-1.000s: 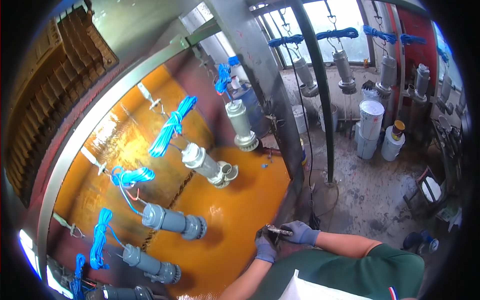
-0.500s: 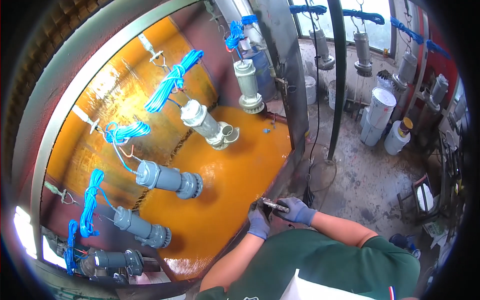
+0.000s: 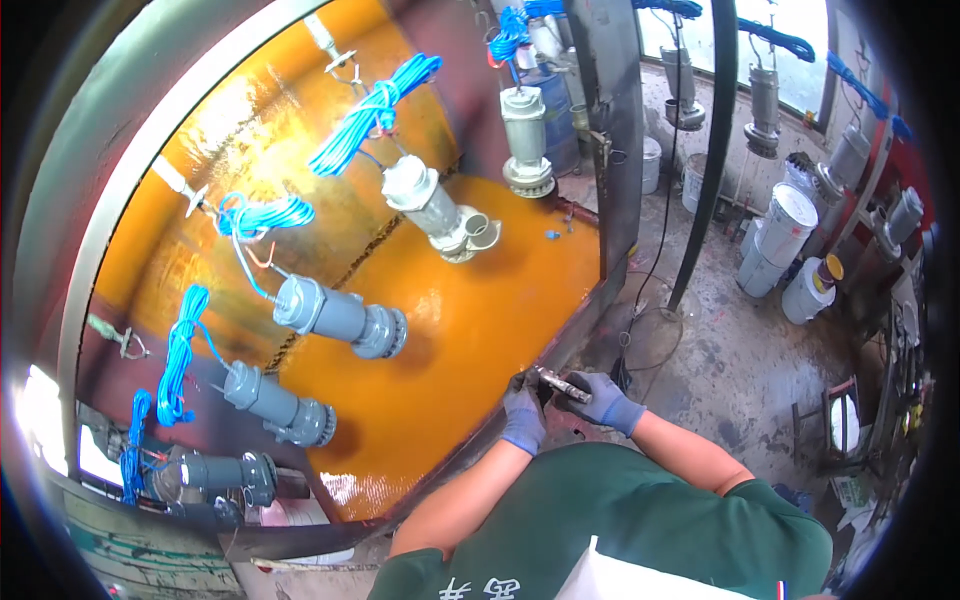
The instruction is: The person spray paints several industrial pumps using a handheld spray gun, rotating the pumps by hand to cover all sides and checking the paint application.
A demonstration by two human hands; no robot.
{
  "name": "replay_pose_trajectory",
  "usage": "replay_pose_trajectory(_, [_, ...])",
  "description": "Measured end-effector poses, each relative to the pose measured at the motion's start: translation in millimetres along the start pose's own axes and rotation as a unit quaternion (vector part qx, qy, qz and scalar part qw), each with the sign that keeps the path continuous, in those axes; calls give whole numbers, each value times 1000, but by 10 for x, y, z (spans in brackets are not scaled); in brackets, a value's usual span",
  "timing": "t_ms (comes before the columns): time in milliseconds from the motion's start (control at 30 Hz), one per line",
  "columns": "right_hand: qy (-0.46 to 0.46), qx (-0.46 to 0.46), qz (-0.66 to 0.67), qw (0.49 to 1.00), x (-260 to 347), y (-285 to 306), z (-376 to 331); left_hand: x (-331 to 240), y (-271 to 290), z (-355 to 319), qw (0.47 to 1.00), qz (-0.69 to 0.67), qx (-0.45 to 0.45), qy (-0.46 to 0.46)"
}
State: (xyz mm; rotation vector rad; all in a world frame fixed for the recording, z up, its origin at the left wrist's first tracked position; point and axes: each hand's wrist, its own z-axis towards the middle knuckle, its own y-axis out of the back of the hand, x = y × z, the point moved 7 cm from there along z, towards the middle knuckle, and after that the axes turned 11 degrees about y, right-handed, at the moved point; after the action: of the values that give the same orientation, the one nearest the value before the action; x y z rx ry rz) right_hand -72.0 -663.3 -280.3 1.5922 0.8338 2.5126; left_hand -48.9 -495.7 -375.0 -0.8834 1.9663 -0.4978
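Observation:
Both my hands, in grey-blue gloves, are together in front of my body. My left hand (image 3: pixel 523 408) is closed around the dark end of a paint-stained metal spray gun (image 3: pixel 566 385). My right hand (image 3: pixel 606 402) grips the same gun from the other side, its fingers partly hidden. Beyond my hands, grey submersible pumps hang in a row, each with a coiled blue cable. Nearest to my left are one grey pump (image 3: pixel 278 405) and another grey pump (image 3: pixel 340 316). Farther off hang a paler pump (image 3: pixel 432 205) and one more pump (image 3: pixel 526 140).
A booth with an orange, wet-looking floor (image 3: pixel 450 330) lies beneath the pumps, edged by a dark metal rim (image 3: pixel 480 440). A dark post (image 3: pixel 703 170) stands on the right. White buckets (image 3: pixel 785 222) stand on the stained concrete floor (image 3: pixel 690 370); more pumps hang by the window.
My view has shifted, so the nearer pumps and the booth sit higher in the picture. Both hands keep hold of the spray gun, which now tilts down more to the right.

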Motion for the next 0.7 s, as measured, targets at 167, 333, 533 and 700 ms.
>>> replay_pose_trajectory(167, [5, 13, 2, 1000, -166, -47, -34, 96, -31, 32, 998, -17, -46, 48])
replay_pose_trajectory(333, [8, 31, -14, 999, -186, -31, 2, 107, -8, 49, 998, 16, -50, 40])
replay_pose_trajectory(533, [46, 58, 7, 997, -157, -55, 104, 93, 55, 98, 998, -19, -43, 45])
replay_pose_trajectory(700, [-33, 104, 154, 982, -265, 344, 160, -65, -46, -36, 997, 32, -34, 61])
